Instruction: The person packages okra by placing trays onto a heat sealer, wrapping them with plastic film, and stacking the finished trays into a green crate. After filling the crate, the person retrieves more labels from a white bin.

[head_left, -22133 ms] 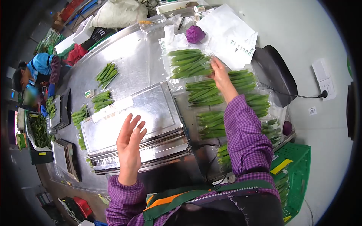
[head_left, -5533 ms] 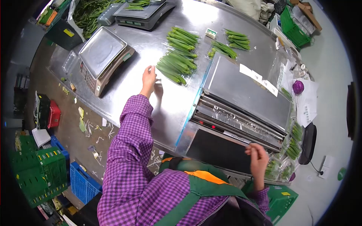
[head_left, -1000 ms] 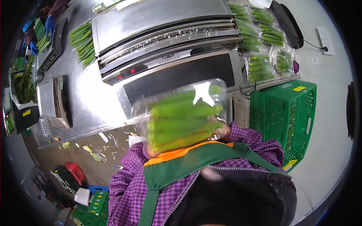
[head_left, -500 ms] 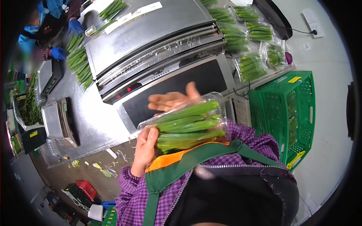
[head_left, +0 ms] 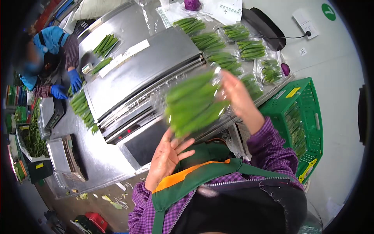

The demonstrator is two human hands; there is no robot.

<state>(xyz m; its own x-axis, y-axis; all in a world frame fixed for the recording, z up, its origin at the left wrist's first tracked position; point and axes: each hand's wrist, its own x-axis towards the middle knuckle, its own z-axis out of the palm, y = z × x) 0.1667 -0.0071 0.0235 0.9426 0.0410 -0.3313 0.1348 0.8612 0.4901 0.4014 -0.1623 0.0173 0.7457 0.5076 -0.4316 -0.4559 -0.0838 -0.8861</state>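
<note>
A clear plastic pack of long green vegetables (head_left: 196, 103), blurred by motion, is held up over the front of the wrapping machine (head_left: 144, 78). My right hand (head_left: 238, 95) grips its right end, with the thumb and fingers closed over the film at the upper corner. Below the pack's lower left corner is my left hand (head_left: 166, 154), palm up and fingers spread, the fingertips close to the film. Part of the machine's dark front plate (head_left: 146, 142) is hidden behind the pack and my hands.
Several wrapped packs (head_left: 251, 49) lie to the right of the machine. A green crate (head_left: 313, 117) with packs inside stands at the right. Two scales (head_left: 64, 158) and loose greens (head_left: 82, 109) are on the left, where a person in blue gloves (head_left: 74, 80) works.
The pack has risen away from my chest toward the machine. My right hand has taken its right end, while my left hand has let go and opened below it. The view has shifted.
</note>
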